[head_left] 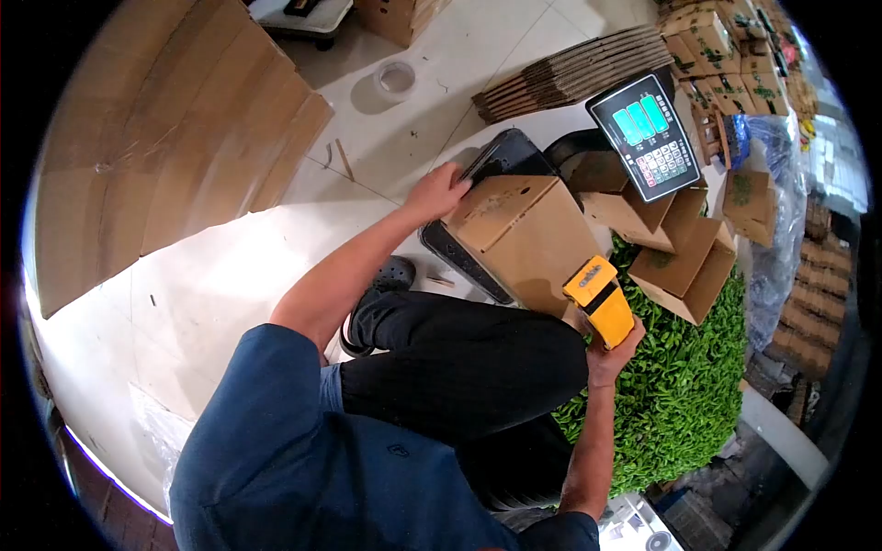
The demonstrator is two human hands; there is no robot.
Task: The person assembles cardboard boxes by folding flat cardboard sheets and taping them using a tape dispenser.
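A closed cardboard box [533, 234] rests tilted on the black platform of a scale [505, 156], in front of my bent knee. My left hand [439, 195] grips the box at its upper left edge, with the fingertips partly hidden. In my right hand [617, 354] is a yellow tape dispenser [602, 301] with a black band, held against the box's lower right end. Some of the right fingers are hidden behind the dispenser. The scale's display [643, 133], lit green above a keypad, stands beyond the box.
Open cardboard boxes [684, 266] sit on a large heap of small green leaves or pods [671, 395] at the right. Flattened cartons [574, 73] are stacked behind the scale. Large cardboard sheets [165, 138] stand at left. A clear tub [395, 81] lies on the tiled floor.
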